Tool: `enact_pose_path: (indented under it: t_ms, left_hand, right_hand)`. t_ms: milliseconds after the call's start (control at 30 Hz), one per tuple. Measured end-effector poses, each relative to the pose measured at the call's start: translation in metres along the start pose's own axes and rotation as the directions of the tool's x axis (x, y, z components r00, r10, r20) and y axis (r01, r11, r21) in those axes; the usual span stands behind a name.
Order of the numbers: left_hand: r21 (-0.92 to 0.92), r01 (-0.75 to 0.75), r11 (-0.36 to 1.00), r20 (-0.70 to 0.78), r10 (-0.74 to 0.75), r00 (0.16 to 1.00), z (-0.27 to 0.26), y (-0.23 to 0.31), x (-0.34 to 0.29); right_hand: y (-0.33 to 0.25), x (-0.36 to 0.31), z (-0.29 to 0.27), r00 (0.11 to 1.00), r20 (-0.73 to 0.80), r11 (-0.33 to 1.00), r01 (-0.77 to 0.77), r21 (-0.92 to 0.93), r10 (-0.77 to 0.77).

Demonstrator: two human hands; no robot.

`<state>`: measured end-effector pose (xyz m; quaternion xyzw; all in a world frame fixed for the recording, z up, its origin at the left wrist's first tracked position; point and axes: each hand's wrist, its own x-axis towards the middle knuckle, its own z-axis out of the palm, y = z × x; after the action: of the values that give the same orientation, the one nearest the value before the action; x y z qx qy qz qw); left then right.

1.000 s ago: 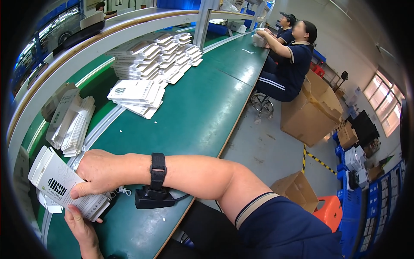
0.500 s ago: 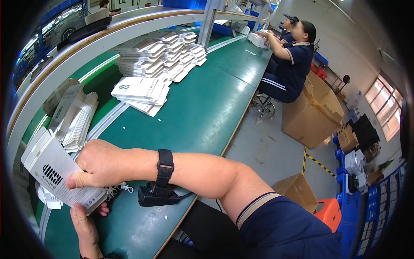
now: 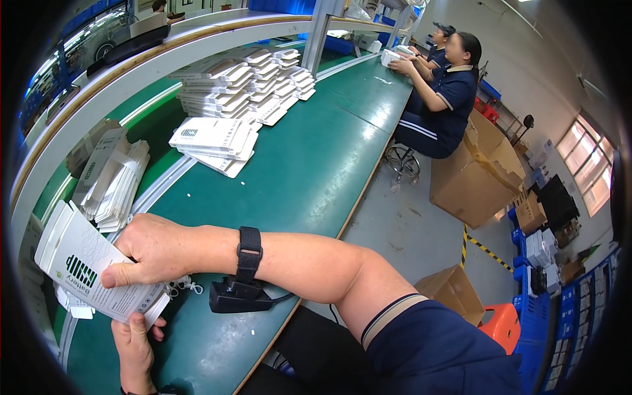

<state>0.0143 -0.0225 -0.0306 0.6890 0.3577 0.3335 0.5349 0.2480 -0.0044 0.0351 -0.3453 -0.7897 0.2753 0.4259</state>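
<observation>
A flattish white cardboard box [image 3: 89, 266] with dark green print slants at the near left, one end raised toward the left. My right hand [image 3: 151, 253] is closed round its side, the thumb pressed on the printed face and the other fingers largely hidden behind. At the box's lower end my left hand [image 3: 135, 345] grips the edge, with its thumb in front and fingertips curled beyond. Whatever lies inside the box is hidden. Just beside that lower end, small white looped cords [image 3: 184, 287] lie on the green bench [image 3: 289, 191].
Stacked flat white boxes [image 3: 217, 102] stand farther along the bench, and an upright bundle [image 3: 118, 178] leans nearer. A black device [image 3: 238, 296] with a cable sits under my right wrist. Two seated co-workers [image 3: 454, 92] are at the far right, near a large carton [image 3: 477, 174].
The box has tilted a little, and its lower end flap shows more. My left thumb has shifted right along that end. The nearer co-worker's hands and white box have moved slightly.
</observation>
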Motion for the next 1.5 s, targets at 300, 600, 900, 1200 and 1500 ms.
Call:
enact_pose_path:
  t_ms: [300, 600, 900, 1200, 1500]
  left_hand:
    - [-0.058, 0.002, 0.998, -0.157, -0.011, 0.988, -0.003, -0.006, 0.004]
    - [-0.085, 0.012, 0.996, -0.238, -0.032, 0.971, 0.003, -0.004, 0.003]
    - [-0.064, -0.044, 0.997, -0.183, 0.031, 0.983, 0.001, -0.004, 0.002]
    - [-0.040, -0.040, 0.998, -0.127, 0.035, 0.991, -0.014, -0.011, 0.000]
    - [-0.027, -0.129, 0.991, -0.177, 0.122, 0.977, -0.008, -0.018, 0.001]
  right_hand:
    - [0.002, -0.003, 0.008, 0.979, 0.200, 0.998, -0.053, 0.027, 0.046]
    - [-0.006, -0.006, 0.003, 0.946, 0.291, 0.985, -0.164, 0.053, 0.142]
    - [-0.005, -0.006, 0.004, 0.948, 0.302, 0.986, -0.138, 0.093, 0.104]
    - [-0.002, -0.005, 0.012, 0.907, 0.397, 0.979, -0.187, 0.080, 0.141]
    - [-0.004, -0.007, 0.010, 0.876, 0.440, 0.967, -0.246, 0.061, 0.196]
